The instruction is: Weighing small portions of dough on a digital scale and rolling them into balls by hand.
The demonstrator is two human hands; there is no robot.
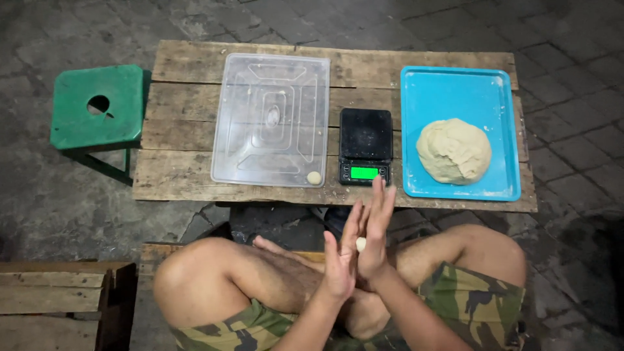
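My left hand point(339, 263) and my right hand point(377, 231) are pressed palm to palm above my crossed legs, with a small pale dough ball point(361, 244) between them. Just beyond the fingertips stands a black digital scale point(366, 133) with a lit green display. A large dough lump point(454, 151) lies on a blue tray point(455, 84) to the right. A clear plastic tray point(260, 84) to the left holds one small dough ball point(314, 177) at its near right corner.
A low wooden plank table point(182, 175) carries the trays and scale. A green stool point(97, 107) with a round hole stands at the left. Wooden planks point(52, 296) lie at the lower left. The ground is dark paving.
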